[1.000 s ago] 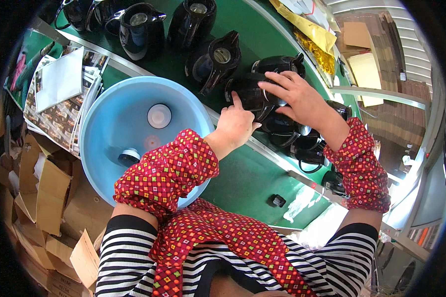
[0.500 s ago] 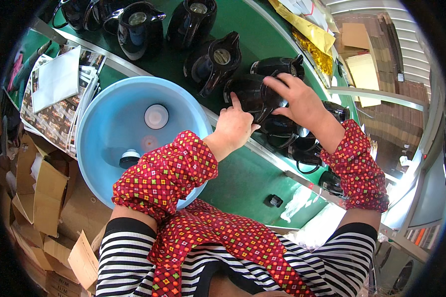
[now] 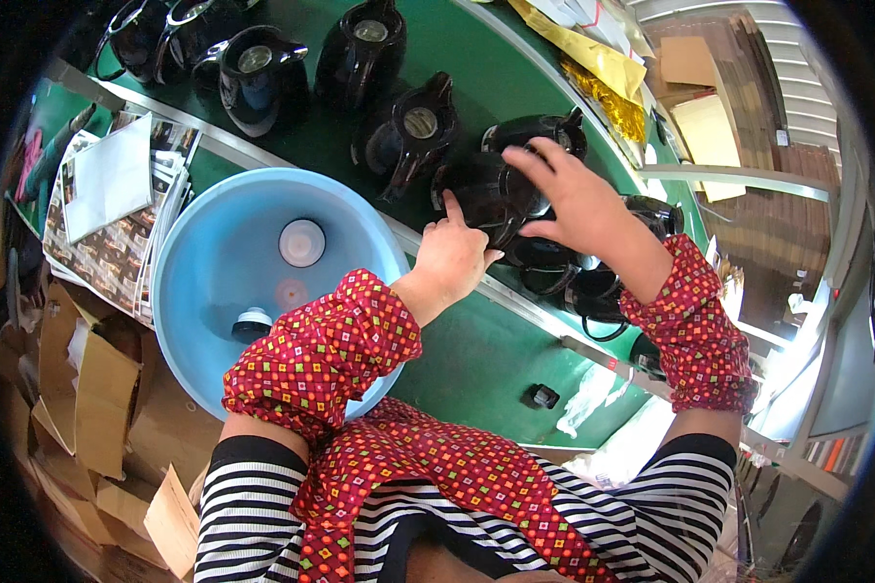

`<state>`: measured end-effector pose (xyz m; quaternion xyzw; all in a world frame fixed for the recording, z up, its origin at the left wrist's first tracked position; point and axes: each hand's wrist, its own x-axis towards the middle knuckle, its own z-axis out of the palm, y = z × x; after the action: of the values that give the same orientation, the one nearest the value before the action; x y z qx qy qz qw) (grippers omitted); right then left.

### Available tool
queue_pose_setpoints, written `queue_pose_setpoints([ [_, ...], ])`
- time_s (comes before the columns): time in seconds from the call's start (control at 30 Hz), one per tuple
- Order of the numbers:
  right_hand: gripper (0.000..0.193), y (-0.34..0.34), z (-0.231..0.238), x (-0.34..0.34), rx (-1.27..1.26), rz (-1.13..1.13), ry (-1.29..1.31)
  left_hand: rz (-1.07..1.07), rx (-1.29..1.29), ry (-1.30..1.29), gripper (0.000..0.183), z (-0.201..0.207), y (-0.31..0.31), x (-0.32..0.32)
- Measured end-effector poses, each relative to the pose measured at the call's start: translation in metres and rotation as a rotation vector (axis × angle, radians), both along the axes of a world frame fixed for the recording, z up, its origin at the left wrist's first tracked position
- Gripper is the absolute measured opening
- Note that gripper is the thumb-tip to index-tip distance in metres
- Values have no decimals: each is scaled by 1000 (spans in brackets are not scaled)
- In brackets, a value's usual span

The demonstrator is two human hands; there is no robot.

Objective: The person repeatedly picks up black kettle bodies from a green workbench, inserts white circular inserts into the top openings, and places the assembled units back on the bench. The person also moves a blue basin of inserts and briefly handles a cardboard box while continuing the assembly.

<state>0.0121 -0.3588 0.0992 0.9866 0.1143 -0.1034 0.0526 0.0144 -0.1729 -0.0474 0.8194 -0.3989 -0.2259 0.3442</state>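
Observation:
A glossy black thermal jug (image 3: pixel 481 187) lies tilted on the green table, between my two hands. My left hand (image 3: pixel 447 255) grips its near side, index finger stretched along the body and the other fingers curled by the handle. Above the jug's right end, my right hand (image 3: pixel 574 199) is open, with thumb and fingers spread apart. Several more black jugs stand around it, including an upright jug without a lid (image 3: pixel 408 136) just to the left. Whether my right fingertips touch the tilted jug is hard to see.
At my left is a light blue tub (image 3: pixel 180 330) holding a round white cap (image 3: pixel 302 243) and a black-and-white cap (image 3: pixel 252 325). Printed sheets (image 3: pixel 117 214) and open cardboard boxes (image 3: pixel 102 398) lie farther left. A small black part (image 3: pixel 542 395) rests on the near green surface.
My right hand has lifted slightly off the jug's end and moved a little left, its fingers spreading wider. My left hand stays on the jug. The whole view has shifted slightly.

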Motion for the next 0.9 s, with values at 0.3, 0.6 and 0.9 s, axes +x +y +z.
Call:
queue_pose_setpoints([
  [0.3,85,-5,8,-7,50,55,138,-19,56,48,37,0,-2,1],
  [0.6,82,-3,-30,-11,-161,-149,-41,-11,-21,-44,40,-1,-5,-5],
  [0.9,77,36,-23,3,-114,-656,21,63,11,143,37,10,1,1],
])
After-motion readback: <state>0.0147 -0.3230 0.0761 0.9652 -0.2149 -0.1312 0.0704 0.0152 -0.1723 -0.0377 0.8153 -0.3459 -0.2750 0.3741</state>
